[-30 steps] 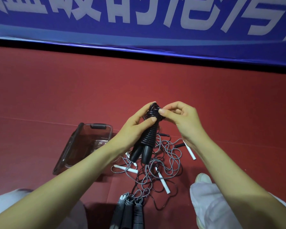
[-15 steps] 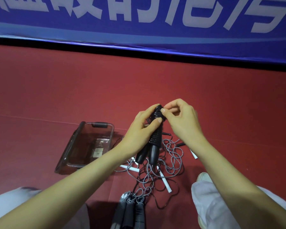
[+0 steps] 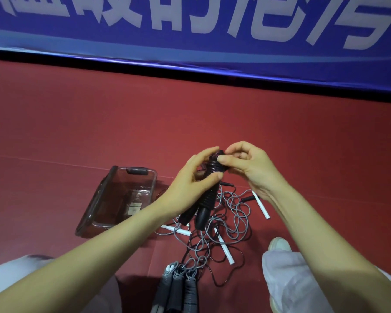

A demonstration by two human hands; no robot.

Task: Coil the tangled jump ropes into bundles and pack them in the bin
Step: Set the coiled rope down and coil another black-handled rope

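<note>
I hold a black jump rope bundle [image 3: 209,195] above the floor, its cord wound round the two black handles. My left hand [image 3: 191,184] grips the bundle's upper part. At the bundle's top my right hand [image 3: 246,166] pinches the cord. Below them lies a tangle of grey and dark ropes [image 3: 226,224] with several white handles [image 3: 261,205]. A clear plastic bin [image 3: 99,204] with a dark handle stands on the floor to the left. Several wound bundles [image 3: 178,288] lie near the bottom edge.
The floor is a red mat [image 3: 77,123]. A blue banner with white characters [image 3: 190,30] runs along the back. My knees in light trousers [image 3: 289,281] and a white shoe [image 3: 279,243] flank the rope tangle.
My right hand has shifted slightly round the top of the bundle, fingers more curled. The left hand keeps its grip; the view has drifted a little.
</note>
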